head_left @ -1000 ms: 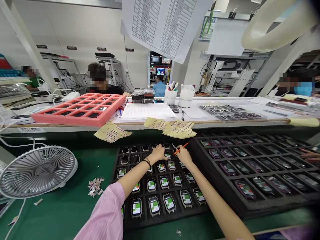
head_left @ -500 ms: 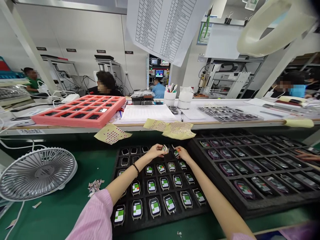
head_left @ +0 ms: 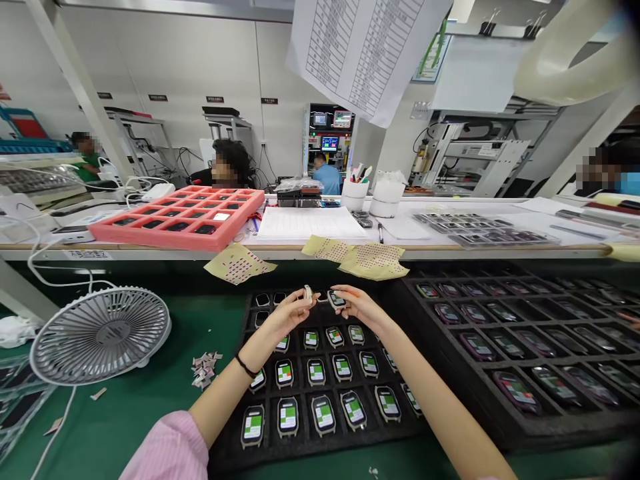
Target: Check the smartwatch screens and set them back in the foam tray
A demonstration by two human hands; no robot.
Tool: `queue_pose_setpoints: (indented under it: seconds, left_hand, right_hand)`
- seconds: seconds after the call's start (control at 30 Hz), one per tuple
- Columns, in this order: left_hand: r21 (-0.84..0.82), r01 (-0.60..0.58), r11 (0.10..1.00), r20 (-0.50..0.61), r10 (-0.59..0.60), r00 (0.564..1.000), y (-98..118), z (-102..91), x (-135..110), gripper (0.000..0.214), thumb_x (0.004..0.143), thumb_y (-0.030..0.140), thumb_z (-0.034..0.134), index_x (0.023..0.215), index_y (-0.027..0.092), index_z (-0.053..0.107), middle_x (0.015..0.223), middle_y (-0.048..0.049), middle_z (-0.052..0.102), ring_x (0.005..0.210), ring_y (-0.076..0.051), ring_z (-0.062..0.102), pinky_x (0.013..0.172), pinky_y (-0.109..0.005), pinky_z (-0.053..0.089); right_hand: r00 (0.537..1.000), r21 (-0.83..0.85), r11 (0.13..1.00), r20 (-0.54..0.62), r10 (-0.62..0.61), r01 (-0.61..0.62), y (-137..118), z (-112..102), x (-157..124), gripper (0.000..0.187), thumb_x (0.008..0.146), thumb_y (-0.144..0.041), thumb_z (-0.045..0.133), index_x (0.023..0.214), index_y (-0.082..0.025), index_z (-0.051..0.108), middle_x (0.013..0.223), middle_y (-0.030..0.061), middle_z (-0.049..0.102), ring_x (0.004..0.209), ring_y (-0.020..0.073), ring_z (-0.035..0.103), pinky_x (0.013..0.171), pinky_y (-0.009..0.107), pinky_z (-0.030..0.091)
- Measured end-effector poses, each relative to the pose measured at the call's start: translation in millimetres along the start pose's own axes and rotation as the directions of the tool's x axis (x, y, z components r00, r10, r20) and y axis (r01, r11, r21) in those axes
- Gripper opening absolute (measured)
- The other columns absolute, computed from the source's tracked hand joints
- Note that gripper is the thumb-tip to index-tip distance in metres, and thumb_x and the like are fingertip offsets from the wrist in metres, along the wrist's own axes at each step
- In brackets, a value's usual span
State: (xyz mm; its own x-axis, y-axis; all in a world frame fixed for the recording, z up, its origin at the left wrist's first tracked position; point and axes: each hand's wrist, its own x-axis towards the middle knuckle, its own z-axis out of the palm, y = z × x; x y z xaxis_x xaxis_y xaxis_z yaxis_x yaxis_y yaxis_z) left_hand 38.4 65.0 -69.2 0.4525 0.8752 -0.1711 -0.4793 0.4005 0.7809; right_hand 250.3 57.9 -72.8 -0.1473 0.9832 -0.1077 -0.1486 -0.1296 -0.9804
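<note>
My left hand (head_left: 289,313) pinches a small pale-edged watch body (head_left: 307,292), turned on its side, above the far part of a black foam tray (head_left: 370,432). My right hand (head_left: 361,307) grips a second watch body (head_left: 337,300), its dark face tilted up. A small orange item (head_left: 353,291) shows between the right fingers; its kind is not clear. Beneath both hands, watches with lit green and white screens (head_left: 324,415) lie in the tray's compartments. Some at the far left corner have dark screens (head_left: 262,300). My forearms cover part of the tray.
A grey fan (head_left: 103,337) stands left, near a pile of small paper scraps (head_left: 205,370). Another black tray (head_left: 493,417) of watches lies right, with a co-worker's hand at its far edge. Yellow sticker sheets (head_left: 240,264) hang from the shelf, which bears a pink foam tray (head_left: 165,241).
Both hands have shifted left over the tray, the left one farther, and its watch body has turned edge-on. A watch body now shows plainly in the right hand. The view has swung slightly left.
</note>
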Motion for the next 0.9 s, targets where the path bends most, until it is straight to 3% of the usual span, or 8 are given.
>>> queue_pose_setpoints:
  seconds: [0.13,0.3,0.5,0.7,0.9]
  left_hand:
    - [0.009,-0.111,0.994,-0.022,0.111,0.994,4,-7.4,-10,0.048,0.062,0.008,0.079,0.107,0.014,0.062,0.103,-0.0129,0.07,0.076,-0.012,0.065,0.055,-0.017,0.042]
    - [0.103,-0.134,0.986,-0.006,0.136,0.991,12,-9.6,-21,0.06,0.058,0.015,0.084,0.112,0.016,0.06,0.106,-0.0111,0.071,0.086,-0.014,0.066,0.073,-0.022,0.046]
    - [0.248,-0.249,0.936,-0.031,0.265,0.964,16,-15.5,-22,0.058,0.056,0.016,0.084,0.109,0.015,0.06,0.104,-0.0094,0.071,0.096,-0.018,0.065,0.092,-0.031,0.044]
    - [0.439,-0.282,0.853,0.068,0.281,0.957,21,-11.9,-29,0.056,0.058,0.014,0.082,0.109,0.017,0.06,0.104,-0.007,0.068,0.091,-0.018,0.064,0.087,-0.032,0.048]
    - [0.469,-0.274,0.84,0.098,0.259,0.961,23,-6.3,-33,0.055,0.061,0.019,0.081,0.111,0.016,0.059,0.108,-0.0084,0.067,0.095,-0.019,0.063,0.09,-0.034,0.047]
  right_hand:
    - [0.992,0.044,0.997,0.114,-0.062,0.058,-20,27,-9,0.049,0.06,-0.018,0.08,0.105,-0.019,0.062,0.081,0.001,0.065,0.064,0.0133,0.064,0.05,0.022,0.045]
    - [0.962,0.084,0.98,0.194,-0.195,0.181,-25,44,-10,0.05,0.061,-0.016,0.08,0.107,-0.022,0.061,0.082,-0.0007,0.062,0.066,0.0133,0.062,0.05,0.023,0.045]
    - [0.962,0.061,0.977,0.175,-0.212,0.204,-12,42,-11,0.048,0.065,-0.017,0.078,0.108,-0.023,0.059,0.083,-0.0008,0.061,0.065,0.013,0.061,0.05,0.024,0.044]
    - [0.967,0.055,0.982,0.174,-0.188,0.181,-16,43,-16,0.049,0.065,-0.017,0.079,0.108,-0.024,0.058,0.088,-0.0002,0.061,0.064,0.0129,0.062,0.049,0.023,0.043]
    - [0.971,0.054,0.984,0.161,-0.175,0.168,-15,44,-16,0.05,0.064,-0.018,0.08,0.108,-0.023,0.058,0.089,0.0011,0.062,0.065,0.0138,0.062,0.046,0.023,0.042]
